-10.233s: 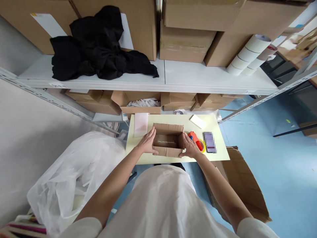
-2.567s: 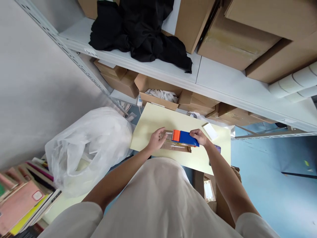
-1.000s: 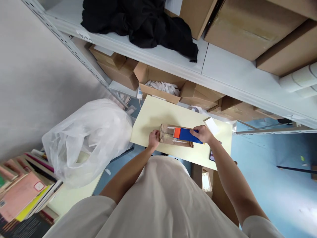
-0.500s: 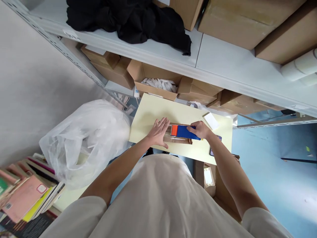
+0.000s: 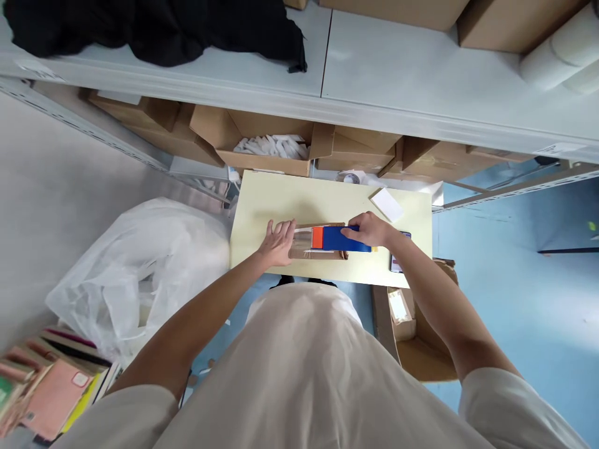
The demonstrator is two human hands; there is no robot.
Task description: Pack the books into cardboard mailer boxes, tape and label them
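Note:
Over the table lies a narrow brown cardboard box point(image 5: 322, 255) with a shiny, clear-looking surface at its left part. My left hand point(image 5: 278, 243) is closed around that left end, fingers on top and thumb at the near side. My right hand point(image 5: 368, 229) grips a flat blue-and-orange packet point(image 5: 334, 239) by its right part, thumb on top. The packet lies lengthwise over the cardboard box, orange end to the left. A bit of yellow shows at its right end. Whether it sits inside the box or on top, I cannot tell.
On the pale yellow table point(image 5: 253, 199) are a white block point(image 5: 387, 204), a tape roll point(image 5: 350, 178) and a phone point(image 5: 397, 264). A plastic bag point(image 5: 182, 243) stands left, with books point(image 5: 56, 399) nearby. An open carton point(image 5: 423, 358) sits below right. Shelves with cartons point(image 5: 271, 165) run behind.
The view has shifted. My left hand has closed from spread fingers onto the left end of the cardboard box. My right hand keeps its hold on the blue-and-orange packet.

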